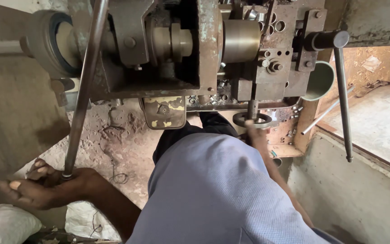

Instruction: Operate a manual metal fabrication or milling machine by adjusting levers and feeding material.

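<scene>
The left hand (37, 187) is at the lower left of the frame. Its grip is closed around the bottom end of a long metal lever (81, 99). The fingers (39, 171) wrap round the bar, and the thumb lies along the side. The lever is a thin, round, grey rod. It runs from the hand up to the top of the frame, leaning a little to the right.

The right hand (254, 131) is in the middle of the frame, just right of centre. It touches a small dark wheel (252, 119) shaped like a ring, under the machine. The hand is blurry, so I cannot tell how tight its grip is.

The machine (204, 49) fills the top of the frame. It is old, heavy metal with brown rust, bolts and flaking paint. A smooth, shiny brass drum (241, 40) sits at its top middle. A second thin rod (343, 99) hangs down at the right, with a dark knob on top.

A light blue shirt (217, 194) with a fine weave fills the lower middle. White sacks (5, 226) lie at the lower left, on a dusty floor (127, 135).
</scene>
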